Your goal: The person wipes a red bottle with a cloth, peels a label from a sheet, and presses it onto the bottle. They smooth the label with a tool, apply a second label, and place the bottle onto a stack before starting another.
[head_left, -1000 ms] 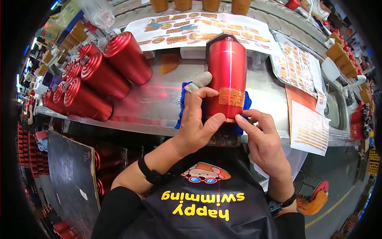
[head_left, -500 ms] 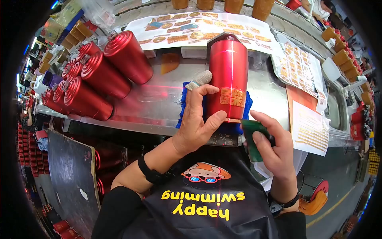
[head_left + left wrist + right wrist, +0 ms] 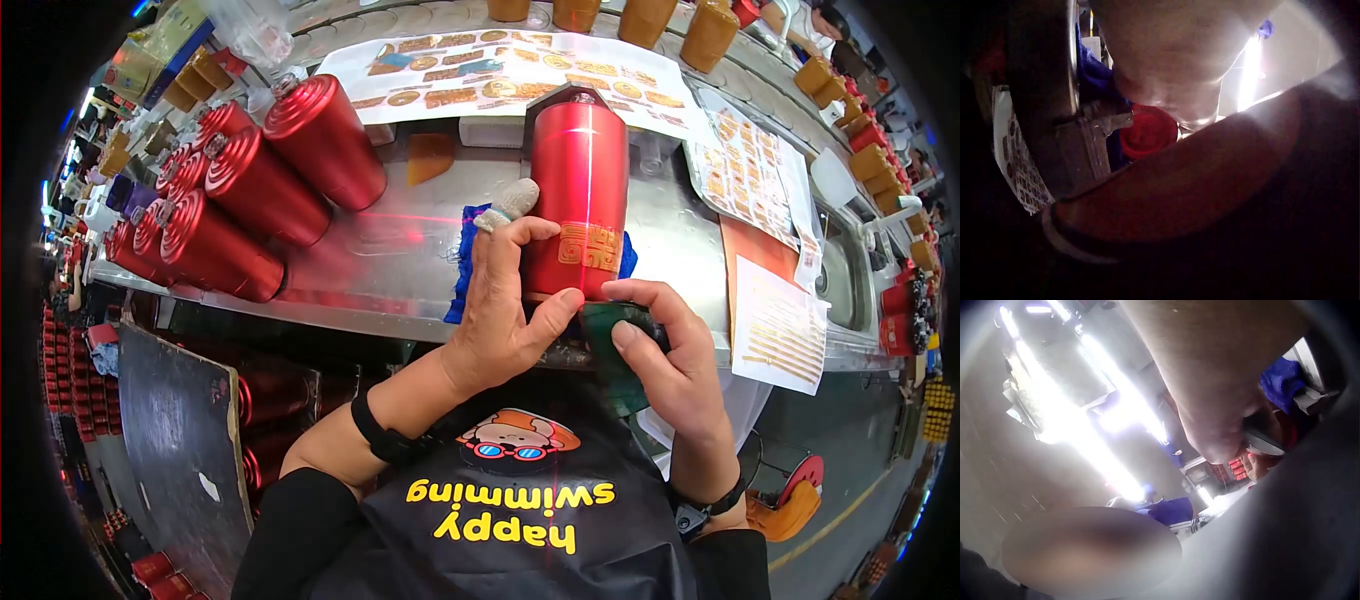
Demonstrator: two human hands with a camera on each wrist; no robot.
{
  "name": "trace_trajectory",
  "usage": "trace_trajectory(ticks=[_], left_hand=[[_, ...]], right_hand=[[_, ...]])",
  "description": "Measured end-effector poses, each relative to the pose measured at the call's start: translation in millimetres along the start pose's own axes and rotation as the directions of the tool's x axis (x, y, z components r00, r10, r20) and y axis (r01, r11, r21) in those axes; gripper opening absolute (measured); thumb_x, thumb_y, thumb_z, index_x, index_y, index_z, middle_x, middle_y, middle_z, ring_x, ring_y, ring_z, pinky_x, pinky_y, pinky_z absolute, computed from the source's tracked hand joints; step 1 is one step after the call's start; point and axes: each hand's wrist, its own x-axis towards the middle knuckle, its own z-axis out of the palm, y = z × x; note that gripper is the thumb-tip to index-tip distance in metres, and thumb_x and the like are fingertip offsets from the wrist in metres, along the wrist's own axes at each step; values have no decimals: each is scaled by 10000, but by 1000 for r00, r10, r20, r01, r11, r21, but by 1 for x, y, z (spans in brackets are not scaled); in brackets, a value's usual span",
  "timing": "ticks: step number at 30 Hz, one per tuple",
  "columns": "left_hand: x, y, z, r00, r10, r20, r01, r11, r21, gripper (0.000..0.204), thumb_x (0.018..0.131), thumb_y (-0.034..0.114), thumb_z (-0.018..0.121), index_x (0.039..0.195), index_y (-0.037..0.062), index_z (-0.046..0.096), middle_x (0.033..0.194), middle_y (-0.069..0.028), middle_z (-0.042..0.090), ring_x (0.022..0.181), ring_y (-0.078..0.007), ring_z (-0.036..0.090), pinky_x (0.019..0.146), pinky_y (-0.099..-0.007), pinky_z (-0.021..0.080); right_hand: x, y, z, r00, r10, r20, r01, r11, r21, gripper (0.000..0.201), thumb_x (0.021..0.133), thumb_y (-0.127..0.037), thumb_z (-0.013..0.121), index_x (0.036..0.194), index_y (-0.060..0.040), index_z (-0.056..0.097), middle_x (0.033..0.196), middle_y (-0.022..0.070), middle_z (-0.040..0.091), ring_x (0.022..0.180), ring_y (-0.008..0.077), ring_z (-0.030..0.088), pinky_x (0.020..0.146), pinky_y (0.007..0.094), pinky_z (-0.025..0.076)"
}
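here the left hand (image 3: 497,315) clasps the red bottle (image 3: 580,190), right hand (image 3: 668,370) pinching a green card (image 3: 606,330).

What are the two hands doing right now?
Left hand: fingers curled round the red bottle, holding it.
Right hand: gripping a dark green tool.

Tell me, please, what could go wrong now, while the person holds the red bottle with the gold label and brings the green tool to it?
1. The gold label sits on a red laser line; if the left hand lets the red bottle turn, the label may end up crooked.
2. The green tool in the right hand could scratch the finish or wrinkle the label.
3. The bottle lies near the table edge on a blue cloth; it might slide off.
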Motion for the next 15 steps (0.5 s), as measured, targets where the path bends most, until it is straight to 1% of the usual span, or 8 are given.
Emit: trace_trajectory(ticks=[1, 4, 7, 10, 13, 15], left_hand=[[0, 0, 0, 1000, 10, -1, -10, 1000, 16, 553, 861, 245, 704, 1282, 21, 423, 1317, -216, 424, 1225, -354, 417, 1078, -417, 300], [-2, -1, 2, 997, -80, -3, 79, 989, -126, 545, 864, 234, 701, 1285, 24, 425, 1301, -209, 430, 1211, -350, 423, 1067, -412, 309], [-1, -3, 0, 1000, -13, -7, 13, 996, -88, 532, 869, 215, 698, 1286, 27, 428, 1287, -202, 438, 1198, -344, 430, 1056, -404, 317], [-1, -1, 2, 1000, 9, -25, -10, 999, -42, 518, 879, 214, 694, 1283, 24, 431, 1285, -199, 439, 1189, -338, 436, 1050, -400, 323], [-1, -5, 1, 998, 47, -36, -49, 997, -62, 501, 889, 224, 689, 1269, 16, 438, 1270, -193, 454, 1179, -332, 442, 1043, -397, 329], [-7, -10, 2, 996, 18, -89, -33, 986, -164, 481, 894, 224, 685, 1253, 12, 446, 1247, -181, 467, 1152, -317, 447, 1029, -390, 334]], right_hand=[[0, 2, 0, 1000, -17, -9, 16, 1000, -14, 288, 891, -20, 576, 1176, 15, 595, 909, 96, 687, 815, 119, 628, 734, 272, 498], [-3, 0, 0, 994, 104, -13, -103, 993, 61, 289, 893, -17, 572, 1180, 12, 594, 915, 95, 691, 817, 118, 631, 735, 270, 501], [-3, 2, 0, 995, 97, -23, -94, 992, 80, 288, 894, -19, 571, 1180, 12, 593, 915, 97, 692, 814, 119, 632, 736, 272, 501], [-3, 1, 0, 993, 115, -19, -113, 990, 86, 287, 896, -22, 571, 1180, 11, 593, 911, 93, 693, 815, 117, 631, 738, 272, 501], [-4, 4, 1, 993, 113, -22, -110, 989, 96, 283, 896, -23, 572, 1176, 11, 595, 909, 94, 691, 814, 118, 632, 736, 272, 502], [-3, 4, 0, 995, 97, -24, -95, 993, 74, 279, 897, -24, 571, 1173, 10, 596, 903, 92, 689, 810, 117, 631, 734, 271, 501]])
